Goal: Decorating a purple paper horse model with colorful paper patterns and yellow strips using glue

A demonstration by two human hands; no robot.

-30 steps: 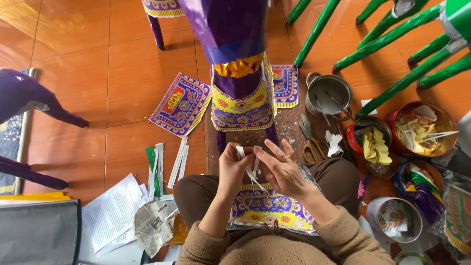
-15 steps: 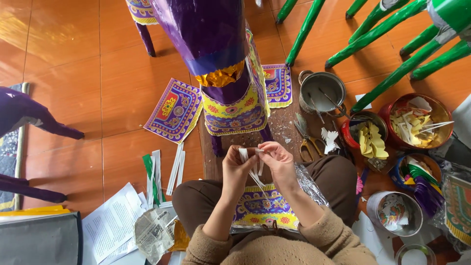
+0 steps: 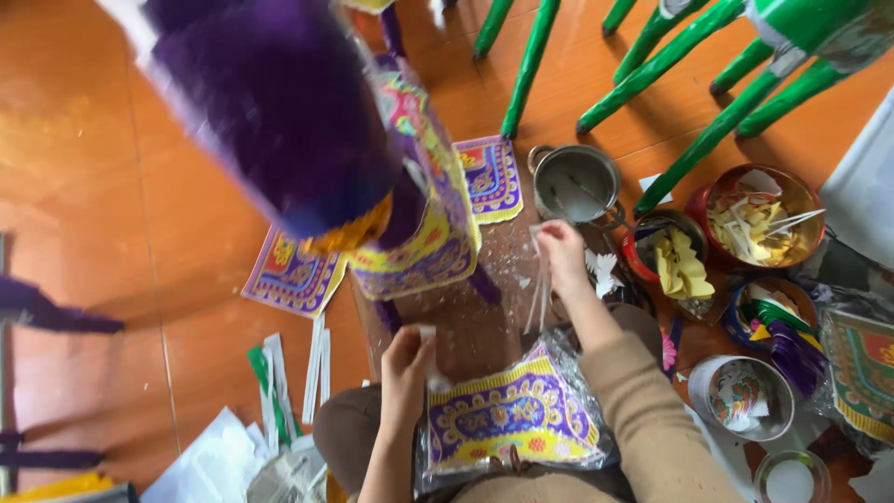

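Right hand (image 3: 562, 250): raised toward 12 o'clock, fingers pinched on thin white paper strips (image 3: 537, 296) that hang down limp and narrow.

Left hand (image 3: 407, 361): lower, at 7 o'clock of the right, fingers closed on a small white scrap (image 3: 430, 354). The hands are now well apart; half a second ago they met close together over the lap.

Patterned paper panel (image 3: 507, 419): purple and yellow, scalloped border, glossy under clear plastic wrap, lying across the lap at 6 o'clock.

Purple paper figure (image 3: 289, 121): large, matte, blurred, with a gold and floral printed skirt, at 11 o'clock; it fills more of the view than before.

Metal pot (image 3: 575, 182): round, dull grey, at 1 o'clock of the right hand.

Red bowl (image 3: 678, 264): round, holding yellow cut-paper pieces, at 3 o'clock.

Floor (image 3: 112, 186): polished orange wood, strewn with flat printed panels and white strips.

Green paper legs (image 3: 689, 74): tubular, slanting, at 1 to 2 o'clock.
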